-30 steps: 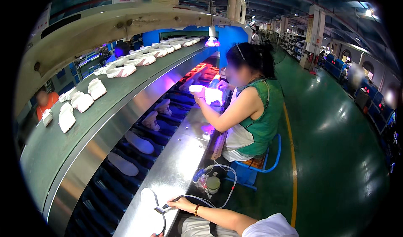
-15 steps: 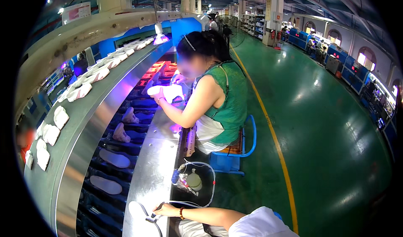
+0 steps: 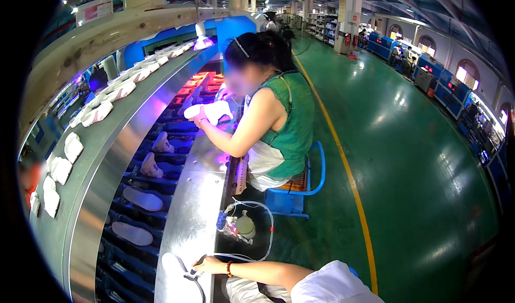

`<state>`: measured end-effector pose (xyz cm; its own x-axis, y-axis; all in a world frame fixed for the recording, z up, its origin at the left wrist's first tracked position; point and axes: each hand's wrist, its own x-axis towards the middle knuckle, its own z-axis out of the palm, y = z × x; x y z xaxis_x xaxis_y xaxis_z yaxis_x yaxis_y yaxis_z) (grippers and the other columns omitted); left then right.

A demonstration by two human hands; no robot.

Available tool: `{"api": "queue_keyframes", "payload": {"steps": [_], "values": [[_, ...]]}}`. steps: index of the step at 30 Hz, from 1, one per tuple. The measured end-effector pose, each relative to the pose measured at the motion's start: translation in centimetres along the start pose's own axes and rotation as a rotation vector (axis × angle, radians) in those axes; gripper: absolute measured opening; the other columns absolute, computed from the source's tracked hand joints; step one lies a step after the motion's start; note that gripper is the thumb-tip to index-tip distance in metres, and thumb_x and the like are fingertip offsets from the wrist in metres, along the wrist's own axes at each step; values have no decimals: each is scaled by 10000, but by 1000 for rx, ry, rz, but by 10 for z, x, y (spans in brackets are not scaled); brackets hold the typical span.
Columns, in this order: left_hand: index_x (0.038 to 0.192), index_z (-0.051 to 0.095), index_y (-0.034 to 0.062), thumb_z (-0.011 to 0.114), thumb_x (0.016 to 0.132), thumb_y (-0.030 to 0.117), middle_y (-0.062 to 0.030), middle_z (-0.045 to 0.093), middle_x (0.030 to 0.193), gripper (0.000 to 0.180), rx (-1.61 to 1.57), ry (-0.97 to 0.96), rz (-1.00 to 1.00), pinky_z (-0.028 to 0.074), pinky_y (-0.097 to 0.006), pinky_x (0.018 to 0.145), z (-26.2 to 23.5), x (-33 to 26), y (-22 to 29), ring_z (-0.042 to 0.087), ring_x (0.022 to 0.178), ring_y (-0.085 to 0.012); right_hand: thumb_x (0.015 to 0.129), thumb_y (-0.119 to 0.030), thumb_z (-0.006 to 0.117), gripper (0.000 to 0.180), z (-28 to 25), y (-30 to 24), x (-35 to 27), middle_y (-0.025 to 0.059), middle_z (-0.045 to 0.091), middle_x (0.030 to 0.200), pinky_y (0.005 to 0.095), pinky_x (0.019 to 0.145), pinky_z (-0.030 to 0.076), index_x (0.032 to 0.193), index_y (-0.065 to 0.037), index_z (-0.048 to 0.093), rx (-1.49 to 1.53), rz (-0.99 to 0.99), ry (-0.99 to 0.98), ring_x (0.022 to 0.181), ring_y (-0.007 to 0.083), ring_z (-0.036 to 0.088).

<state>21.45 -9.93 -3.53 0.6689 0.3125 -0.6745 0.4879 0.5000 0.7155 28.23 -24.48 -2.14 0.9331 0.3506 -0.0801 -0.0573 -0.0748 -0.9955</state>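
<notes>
My right hand (image 3: 211, 265), a beaded bracelet at its wrist, is low in the picture over the metal ledge (image 3: 188, 217). Its fingers are closed on a dark, slim tool (image 3: 199, 260) whose kind I cannot make out. Just left of the fingers lies a white, sole-shaped piece (image 3: 169, 271), cut off by the lower edge. A dark band or cord (image 3: 192, 278) curves beside it. My left hand is out of view.
Ahead, a seated co-worker in green (image 3: 292, 110) holds a white shoe (image 3: 217, 111). Soles (image 3: 142, 199) and shoes lie on the dark slatted conveyor; white shoe parts ride the green belt (image 3: 102, 142). A pale container (image 3: 245, 227) and looped tubing (image 3: 272, 230) are beside the ledge.
The whole view has shifted slightly. The co-worker's shoe has turned a little and is less brightly lit. My right hand keeps its grip by the white piece.
</notes>
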Motion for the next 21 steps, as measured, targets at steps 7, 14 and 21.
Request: {"api": "queue_keyframes", "payload": {"steps": [7, 14, 21], "values": [[972, 423, -59, 465, 816, 122, -159, 481, 975, 242, -30, 12, -4, 497, -336, 658, -7, -1, 0, 558, 898, -309, 740, -238, 572, 236, -3, 4, 1, 85, 601, 857, 273, 704, 423, 891, -59, 603, -42, 17, -40, 798, 187, 561], [967, 422, -56, 464, 816, 122, -158, 478, 972, 238, -59, 31, -5, 497, -335, 650, -20, -3, 2, 558, 895, -310, 770, -287, 568, 273, -9, 11, 1, 65, 614, 838, 248, 683, 420, 936, -75, 611, -100, 65, -50, 761, 145, 555], [962, 420, -53, 462, 817, 123, -158, 476, 968, 233, -83, 46, -14, 498, -334, 642, -27, -5, -1, 559, 893, -312, 773, -246, 577, 260, -16, 14, 6, 65, 619, 797, 243, 662, 419, 938, -49, 613, -122, 70, -40, 731, 124, 548]]}}
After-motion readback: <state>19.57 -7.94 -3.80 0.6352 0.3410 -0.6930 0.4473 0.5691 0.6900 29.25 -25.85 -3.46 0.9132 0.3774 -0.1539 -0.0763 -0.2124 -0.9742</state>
